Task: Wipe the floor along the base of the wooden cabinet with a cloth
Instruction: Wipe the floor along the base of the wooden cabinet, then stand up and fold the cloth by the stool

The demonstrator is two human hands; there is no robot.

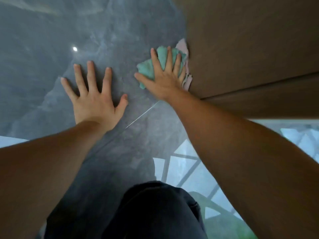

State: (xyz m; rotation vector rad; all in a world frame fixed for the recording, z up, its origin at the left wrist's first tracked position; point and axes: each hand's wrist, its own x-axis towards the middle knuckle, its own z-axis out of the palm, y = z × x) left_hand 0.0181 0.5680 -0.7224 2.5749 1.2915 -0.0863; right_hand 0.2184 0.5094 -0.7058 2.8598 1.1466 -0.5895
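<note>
Head view, looking down past a dark-clothed knee (155, 209) at the bottom edge. Both bare forearms reach forward over a glossy grey floor (43, 40); a window reflection lies on it at lower right, and a thin tile joint (142, 114) runs between the wrists.

Left hand (95, 94): flat on the floor, fingers spread wide, holding nothing; reads as a prop for body weight.

Right hand (165, 75): palm down with fingers splayed, pressing a crumpled green-and-pink cloth (148, 69) onto the floor. The cloth's pink edge touches the base of the wooden cabinet (250, 49), which fills the upper right.

Risks, as judged:
- Polished floor could let the propping left hand slide if much weight goes onto it.
- Cloth is bunched, not spread, so the hand may ride off it, or knuckles scrape the cabinet face.
- A bunched cloth may skip the tight line where floor meets wood.

Hard to make out:
- The right hand and cloth are motion-blurred.
- The seam under the cabinet is covered by cloth, so dirt there cannot be judged.
- Cabinet is cut off above and at right; its length is unknown.
- Whether the floor is wet cannot be told.
</note>
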